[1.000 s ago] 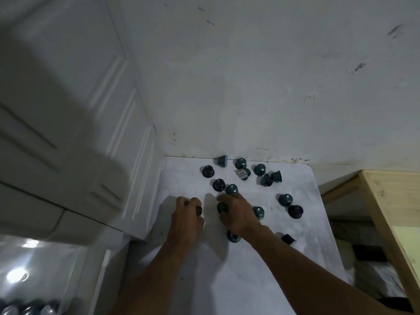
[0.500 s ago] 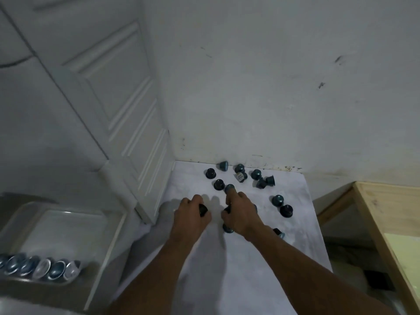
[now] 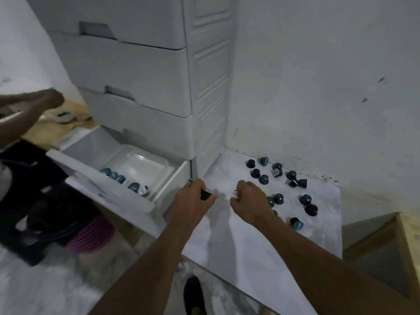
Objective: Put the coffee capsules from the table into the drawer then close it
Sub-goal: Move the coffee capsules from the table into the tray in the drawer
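Several dark teal coffee capsules (image 3: 278, 198) lie scattered on the white table (image 3: 238, 242) against the wall. My left hand (image 3: 192, 200) is shut on a dark capsule (image 3: 205, 194) above the table's left edge, close to the drawer. My right hand (image 3: 248, 200) is shut on a capsule (image 3: 234, 196) whose pale foil end shows between the fingers. The white bottom drawer (image 3: 106, 178) stands open to the left, with a row of several capsules (image 3: 127, 181) along its front.
A white drawer cabinet (image 3: 145, 87) rises above the open drawer beside the table. Another person's hand (image 3: 43, 101) reaches in at the far left. A black and pink basket (image 3: 68, 226) sits on the floor. A wooden frame (image 3: 406, 244) stands to the right.
Both hands have lifted off the capsule cluster and shifted left toward the drawer, each holding a capsule. My view swung left, revealing the open drawer and cabinet front.
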A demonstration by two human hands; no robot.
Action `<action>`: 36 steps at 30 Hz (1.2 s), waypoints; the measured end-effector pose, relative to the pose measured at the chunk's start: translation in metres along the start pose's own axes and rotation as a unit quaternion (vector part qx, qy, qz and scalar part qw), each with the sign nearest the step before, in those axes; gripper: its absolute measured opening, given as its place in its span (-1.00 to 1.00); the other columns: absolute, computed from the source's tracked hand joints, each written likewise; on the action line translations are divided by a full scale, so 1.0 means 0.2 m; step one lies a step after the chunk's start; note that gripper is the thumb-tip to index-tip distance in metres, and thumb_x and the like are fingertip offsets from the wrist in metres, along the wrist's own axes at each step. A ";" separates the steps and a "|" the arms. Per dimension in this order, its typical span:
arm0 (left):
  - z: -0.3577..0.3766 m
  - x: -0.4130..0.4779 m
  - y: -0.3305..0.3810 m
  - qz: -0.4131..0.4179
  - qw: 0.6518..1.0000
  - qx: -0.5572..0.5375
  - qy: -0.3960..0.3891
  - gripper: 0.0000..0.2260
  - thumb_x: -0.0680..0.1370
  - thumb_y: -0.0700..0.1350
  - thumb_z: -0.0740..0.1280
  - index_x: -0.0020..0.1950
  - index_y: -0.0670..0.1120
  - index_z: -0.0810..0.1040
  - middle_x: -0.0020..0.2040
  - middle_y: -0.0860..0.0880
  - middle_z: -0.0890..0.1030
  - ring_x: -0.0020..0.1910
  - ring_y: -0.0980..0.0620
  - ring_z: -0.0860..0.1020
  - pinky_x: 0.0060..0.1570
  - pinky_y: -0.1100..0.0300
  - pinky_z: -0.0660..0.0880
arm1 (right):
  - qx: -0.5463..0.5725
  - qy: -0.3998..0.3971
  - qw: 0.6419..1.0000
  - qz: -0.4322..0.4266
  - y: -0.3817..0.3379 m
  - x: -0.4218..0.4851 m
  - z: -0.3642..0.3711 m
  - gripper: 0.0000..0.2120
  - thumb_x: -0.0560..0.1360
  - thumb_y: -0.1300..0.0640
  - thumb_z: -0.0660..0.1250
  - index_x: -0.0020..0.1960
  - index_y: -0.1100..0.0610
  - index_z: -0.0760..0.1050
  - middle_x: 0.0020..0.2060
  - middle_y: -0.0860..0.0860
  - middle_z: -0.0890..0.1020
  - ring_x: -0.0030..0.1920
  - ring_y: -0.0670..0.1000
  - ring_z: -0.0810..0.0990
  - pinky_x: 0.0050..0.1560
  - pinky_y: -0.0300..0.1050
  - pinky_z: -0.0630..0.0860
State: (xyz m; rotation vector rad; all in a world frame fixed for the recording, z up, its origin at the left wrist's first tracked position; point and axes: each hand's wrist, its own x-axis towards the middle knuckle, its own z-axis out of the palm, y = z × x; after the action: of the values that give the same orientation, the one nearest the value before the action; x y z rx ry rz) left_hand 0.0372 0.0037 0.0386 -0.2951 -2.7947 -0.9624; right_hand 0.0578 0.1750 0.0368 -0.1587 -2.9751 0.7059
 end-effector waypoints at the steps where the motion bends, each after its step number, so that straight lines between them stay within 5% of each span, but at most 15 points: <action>1: -0.06 -0.03 -0.01 -0.004 1.000 0.016 0.020 -0.69 0.41 0.17 0.42 -0.07 -0.04 0.50 -0.17 -0.01 0.63 -0.17 0.00 0.60 -0.23 0.21 0.44 | 0.002 0.004 1.000 -0.014 -0.05 -0.01 0.00 -0.83 0.43 0.15 0.30 -0.16 0.12 0.30 -0.23 0.04 0.39 -0.25 0.07 0.35 -0.24 -0.13 0.23; 7: -0.38 -0.11 -0.10 -0.062 0.994 0.018 0.088 -0.77 0.45 0.10 0.38 -0.08 -0.02 0.45 -0.18 0.02 0.61 -0.23 0.05 0.52 -0.23 0.25 0.31 | 0.057 0.047 0.992 -0.100 -0.41 -0.02 -0.02 -0.85 0.47 0.15 0.30 -0.13 0.11 0.30 -0.19 0.01 0.38 -0.21 0.04 0.35 -0.21 -0.15 0.23; 13: -0.62 -0.04 -0.28 -0.079 0.993 -0.008 0.089 -0.50 0.46 -0.02 0.42 0.36 -0.08 0.39 0.24 -0.08 0.51 0.16 -0.03 0.51 0.19 0.14 0.43 | 0.104 0.071 0.980 -0.157 -0.80 0.03 0.03 -0.70 0.48 0.15 0.33 0.16 0.13 0.34 0.02 0.10 0.50 -0.05 0.09 0.50 -0.04 -0.07 0.49; 18: -0.83 0.01 -0.48 -0.032 0.995 0.013 0.092 -0.55 0.43 -0.10 0.44 0.28 -0.15 0.47 0.17 -0.10 0.51 0.09 -0.03 0.52 -0.01 0.32 0.32 | 0.108 0.082 0.980 -0.143 -1.08 0.11 0.13 -0.64 0.47 0.18 0.34 0.24 0.19 0.39 0.11 0.13 0.49 0.04 0.11 0.53 0.10 -0.05 0.51; 23: -1.02 0.10 -0.73 -0.023 0.996 0.022 0.085 -0.57 0.45 -0.10 0.43 0.29 -0.14 0.47 0.19 -0.09 0.52 0.10 -0.01 0.51 0.02 0.32 0.34 | 0.096 0.093 0.981 -0.140 -1.32 0.16 0.30 -0.66 0.48 0.21 0.32 0.24 0.18 0.40 0.11 0.13 0.48 0.05 0.09 0.50 0.02 -0.21 0.38; 31: -1.11 0.29 -0.97 0.018 0.998 0.018 0.052 -0.58 0.44 -0.10 0.43 0.27 -0.13 0.48 0.16 -0.08 0.53 0.07 -0.01 0.52 0.00 0.31 0.34 | 0.102 0.106 0.984 -0.104 -1.50 0.28 0.46 -0.66 0.44 0.20 0.34 0.20 0.16 0.43 0.09 0.14 0.47 -0.02 0.09 0.49 0.03 -0.06 0.47; 36: -1.07 0.51 -1.09 0.026 0.999 0.023 0.011 -0.57 0.45 -0.06 0.42 0.29 -0.12 0.47 0.19 -0.08 0.54 0.10 -0.01 0.52 0.11 0.23 0.41 | 0.093 0.084 0.989 -0.078 -1.51 0.50 0.57 -0.69 0.46 0.19 0.31 0.20 0.12 0.42 0.09 0.10 0.47 -0.05 0.00 0.44 -0.02 -0.20 0.37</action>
State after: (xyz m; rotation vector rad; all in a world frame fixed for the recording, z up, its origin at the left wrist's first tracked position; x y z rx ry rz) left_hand -0.0930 -0.2845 0.1007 -0.3459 -2.7706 -0.8824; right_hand -0.0781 -0.1314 0.0777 0.0240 -2.7079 0.8962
